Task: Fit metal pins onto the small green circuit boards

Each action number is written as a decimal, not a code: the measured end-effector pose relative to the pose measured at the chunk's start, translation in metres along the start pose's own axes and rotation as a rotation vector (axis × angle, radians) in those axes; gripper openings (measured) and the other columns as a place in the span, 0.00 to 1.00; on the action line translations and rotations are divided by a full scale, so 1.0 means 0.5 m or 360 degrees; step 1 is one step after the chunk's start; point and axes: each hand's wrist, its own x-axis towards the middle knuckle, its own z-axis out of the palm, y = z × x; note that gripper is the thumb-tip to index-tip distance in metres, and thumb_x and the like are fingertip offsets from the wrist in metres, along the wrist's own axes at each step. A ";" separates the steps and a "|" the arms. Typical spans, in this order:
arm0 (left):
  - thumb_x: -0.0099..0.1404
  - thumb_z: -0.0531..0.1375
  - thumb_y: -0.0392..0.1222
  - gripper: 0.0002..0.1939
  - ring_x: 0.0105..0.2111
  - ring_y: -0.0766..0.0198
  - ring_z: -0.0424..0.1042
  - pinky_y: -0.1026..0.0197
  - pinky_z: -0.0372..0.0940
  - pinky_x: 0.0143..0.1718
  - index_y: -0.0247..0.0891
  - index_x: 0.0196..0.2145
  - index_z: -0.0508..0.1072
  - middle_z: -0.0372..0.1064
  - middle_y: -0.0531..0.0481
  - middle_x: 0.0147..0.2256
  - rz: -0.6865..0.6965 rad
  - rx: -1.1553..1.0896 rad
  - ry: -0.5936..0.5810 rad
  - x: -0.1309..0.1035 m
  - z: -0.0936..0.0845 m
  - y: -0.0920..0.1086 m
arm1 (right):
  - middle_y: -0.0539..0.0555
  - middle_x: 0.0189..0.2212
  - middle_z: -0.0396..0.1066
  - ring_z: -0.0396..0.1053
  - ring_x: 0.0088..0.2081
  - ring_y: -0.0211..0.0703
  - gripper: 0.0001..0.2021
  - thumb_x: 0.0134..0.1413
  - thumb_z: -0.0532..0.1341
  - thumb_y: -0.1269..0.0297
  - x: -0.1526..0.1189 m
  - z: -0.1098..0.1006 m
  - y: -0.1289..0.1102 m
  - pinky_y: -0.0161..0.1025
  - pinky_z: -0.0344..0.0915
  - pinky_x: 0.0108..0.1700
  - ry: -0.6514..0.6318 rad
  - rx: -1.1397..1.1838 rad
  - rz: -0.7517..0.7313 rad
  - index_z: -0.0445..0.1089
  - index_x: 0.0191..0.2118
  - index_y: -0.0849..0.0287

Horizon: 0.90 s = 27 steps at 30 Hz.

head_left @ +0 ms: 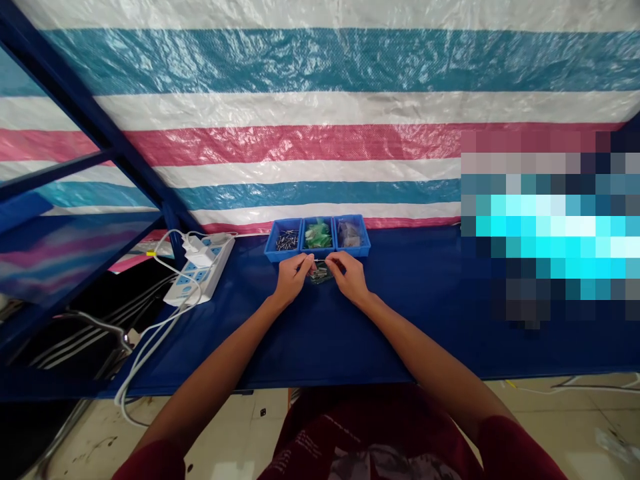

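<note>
My left hand (291,279) and my right hand (349,275) face each other just in front of the blue bins, fingertips pinched. Between them runs a thin, light-coloured metal pin (320,260), one end in each hand; its exact kind is too small to make out. Right below it lies a small heap of short metal pieces (321,273), seemingly on or in clear plastic. Behind the hands, the left blue bin (270,253) contains many loose dark and silver pins. Green plastic bags (317,235) fill the middle bin, and clear plastic bags (350,233) lie in the right one.
A white power strip (217,267) with a plugged-in adapter (197,252) and looping white cables (160,323) sits at the table's left. The blue table (320,340) ends against a striped plastic sheet (300,143). A blue frame post (135,170) rises at left. A pixelated patch covers the far right.
</note>
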 end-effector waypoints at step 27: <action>0.66 0.61 0.40 0.06 0.30 0.66 0.76 0.64 0.70 0.37 0.39 0.36 0.79 0.78 0.51 0.32 0.0163 0.0437 0.0143 0.015 -0.009 -0.057 | 0.51 0.26 0.71 0.66 0.25 0.36 0.12 0.64 0.54 0.60 0.038 0.020 0.033 0.34 0.64 0.30 -0.0065 0.0085 0.0114 0.71 0.35 0.59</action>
